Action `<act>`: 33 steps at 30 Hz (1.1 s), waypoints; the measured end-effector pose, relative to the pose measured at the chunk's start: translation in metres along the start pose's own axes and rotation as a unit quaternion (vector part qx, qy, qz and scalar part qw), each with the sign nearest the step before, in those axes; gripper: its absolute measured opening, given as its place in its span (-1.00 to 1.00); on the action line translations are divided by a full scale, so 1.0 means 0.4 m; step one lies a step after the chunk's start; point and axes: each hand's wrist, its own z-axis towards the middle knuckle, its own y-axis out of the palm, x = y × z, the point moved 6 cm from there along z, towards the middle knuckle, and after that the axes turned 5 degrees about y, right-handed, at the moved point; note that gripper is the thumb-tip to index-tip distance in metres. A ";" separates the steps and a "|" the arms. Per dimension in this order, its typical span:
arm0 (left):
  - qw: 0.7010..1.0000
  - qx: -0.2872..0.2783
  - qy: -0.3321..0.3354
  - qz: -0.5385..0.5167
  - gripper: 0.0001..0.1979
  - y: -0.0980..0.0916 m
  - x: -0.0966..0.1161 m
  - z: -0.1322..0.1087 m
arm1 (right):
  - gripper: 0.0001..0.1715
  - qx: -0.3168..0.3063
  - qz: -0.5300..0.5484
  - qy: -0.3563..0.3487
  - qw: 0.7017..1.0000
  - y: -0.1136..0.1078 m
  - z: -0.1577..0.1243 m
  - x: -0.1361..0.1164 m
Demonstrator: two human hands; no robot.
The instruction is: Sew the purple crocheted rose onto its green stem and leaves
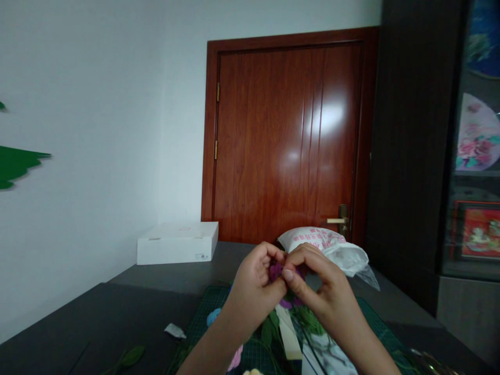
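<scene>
Purple petals (275, 271) sit bunched between your two hands, raised above the work surface. Your left hand (252, 281) curls its fingers over them from one side, and your right hand (318, 289) closes in from the other, thumb and fingers pinching inward until the fingertips of both hands nearly meet. Your fingers hide most of the bunch, so you can't tell from this view exactly how much of it each hand holds or what binds it.

That hidden hold looks like the main weak point: if either pinch slackens, the petals could slip, spring apart or drop. Squeezing too hard could crush or bend them instead. More purple shows just below your hands, and green leaves (267, 333) and thin dark stems (314, 354) lie beneath your wrists, so a careless forearm could drag or snag them.

Around that, a green gridded cutting mat (207, 315) carries a pale blue bloom (213, 316), a pink piece (235, 358) and a cream strip (287, 330). Off the mat, a small white scrap (174, 330) and a loose leaf (133, 357) lie on the dark table (97, 317). Behind your hands sit a printed white bag (312, 239) and a white box (175, 244).
</scene>
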 end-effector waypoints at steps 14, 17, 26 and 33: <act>1.000 0.005 -0.011 -0.014 -0.76 0.001 0.000 0.000 | -0.89 -0.034 0.036 0.066 0.997 0.000 -0.003 0.028; 1.000 0.007 -0.001 -0.002 -0.77 0.005 -0.002 0.002 | -0.85 0.005 0.008 0.059 0.998 -0.007 -0.002 0.031; 0.999 0.009 0.014 0.031 -0.75 -0.002 -0.017 0.004 | -0.85 -0.049 -0.062 0.004 0.997 -0.017 -0.007 0.025; 0.999 -0.030 0.014 0.030 -0.79 0.017 -0.011 0.000 | -0.72 0.047 0.067 0.097 0.992 -0.017 -0.019 0.056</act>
